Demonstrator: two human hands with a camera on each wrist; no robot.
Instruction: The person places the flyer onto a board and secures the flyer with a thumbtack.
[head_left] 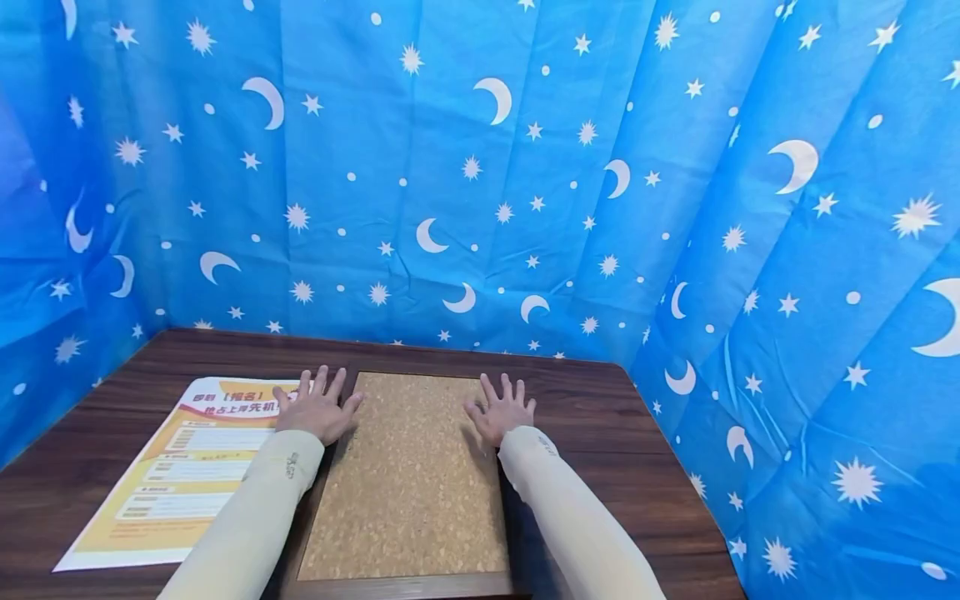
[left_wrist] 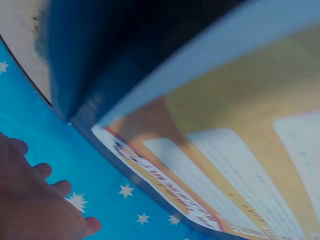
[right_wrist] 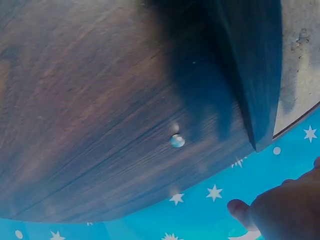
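A raised dark wooden case with a cork top (head_left: pixel 412 483) stands on the table between both arms. Over its upper left edge my left hand (head_left: pixel 315 412) is spread, fingers straight and apart, palm down, holding nothing. My right hand (head_left: pixel 501 414) is spread likewise over the upper right edge, with its shadow falling on the cork. In the left wrist view, fingertips of the left hand (left_wrist: pixel 40 200) show at the lower left. The right wrist view has part of the right hand (right_wrist: pixel 290 210) at its lower right, beyond the case's dark side wall (right_wrist: pixel 260 75).
A printed orange and white sheet (head_left: pixel 161 467) lies left of the case, partly under the left forearm. On the dark wooden table (head_left: pixel 622 467), a small shiny round thing (right_wrist: pixel 177 140) shows right of the case. Blue curtains (head_left: pixel 450 167) with moons and stars surround the table.
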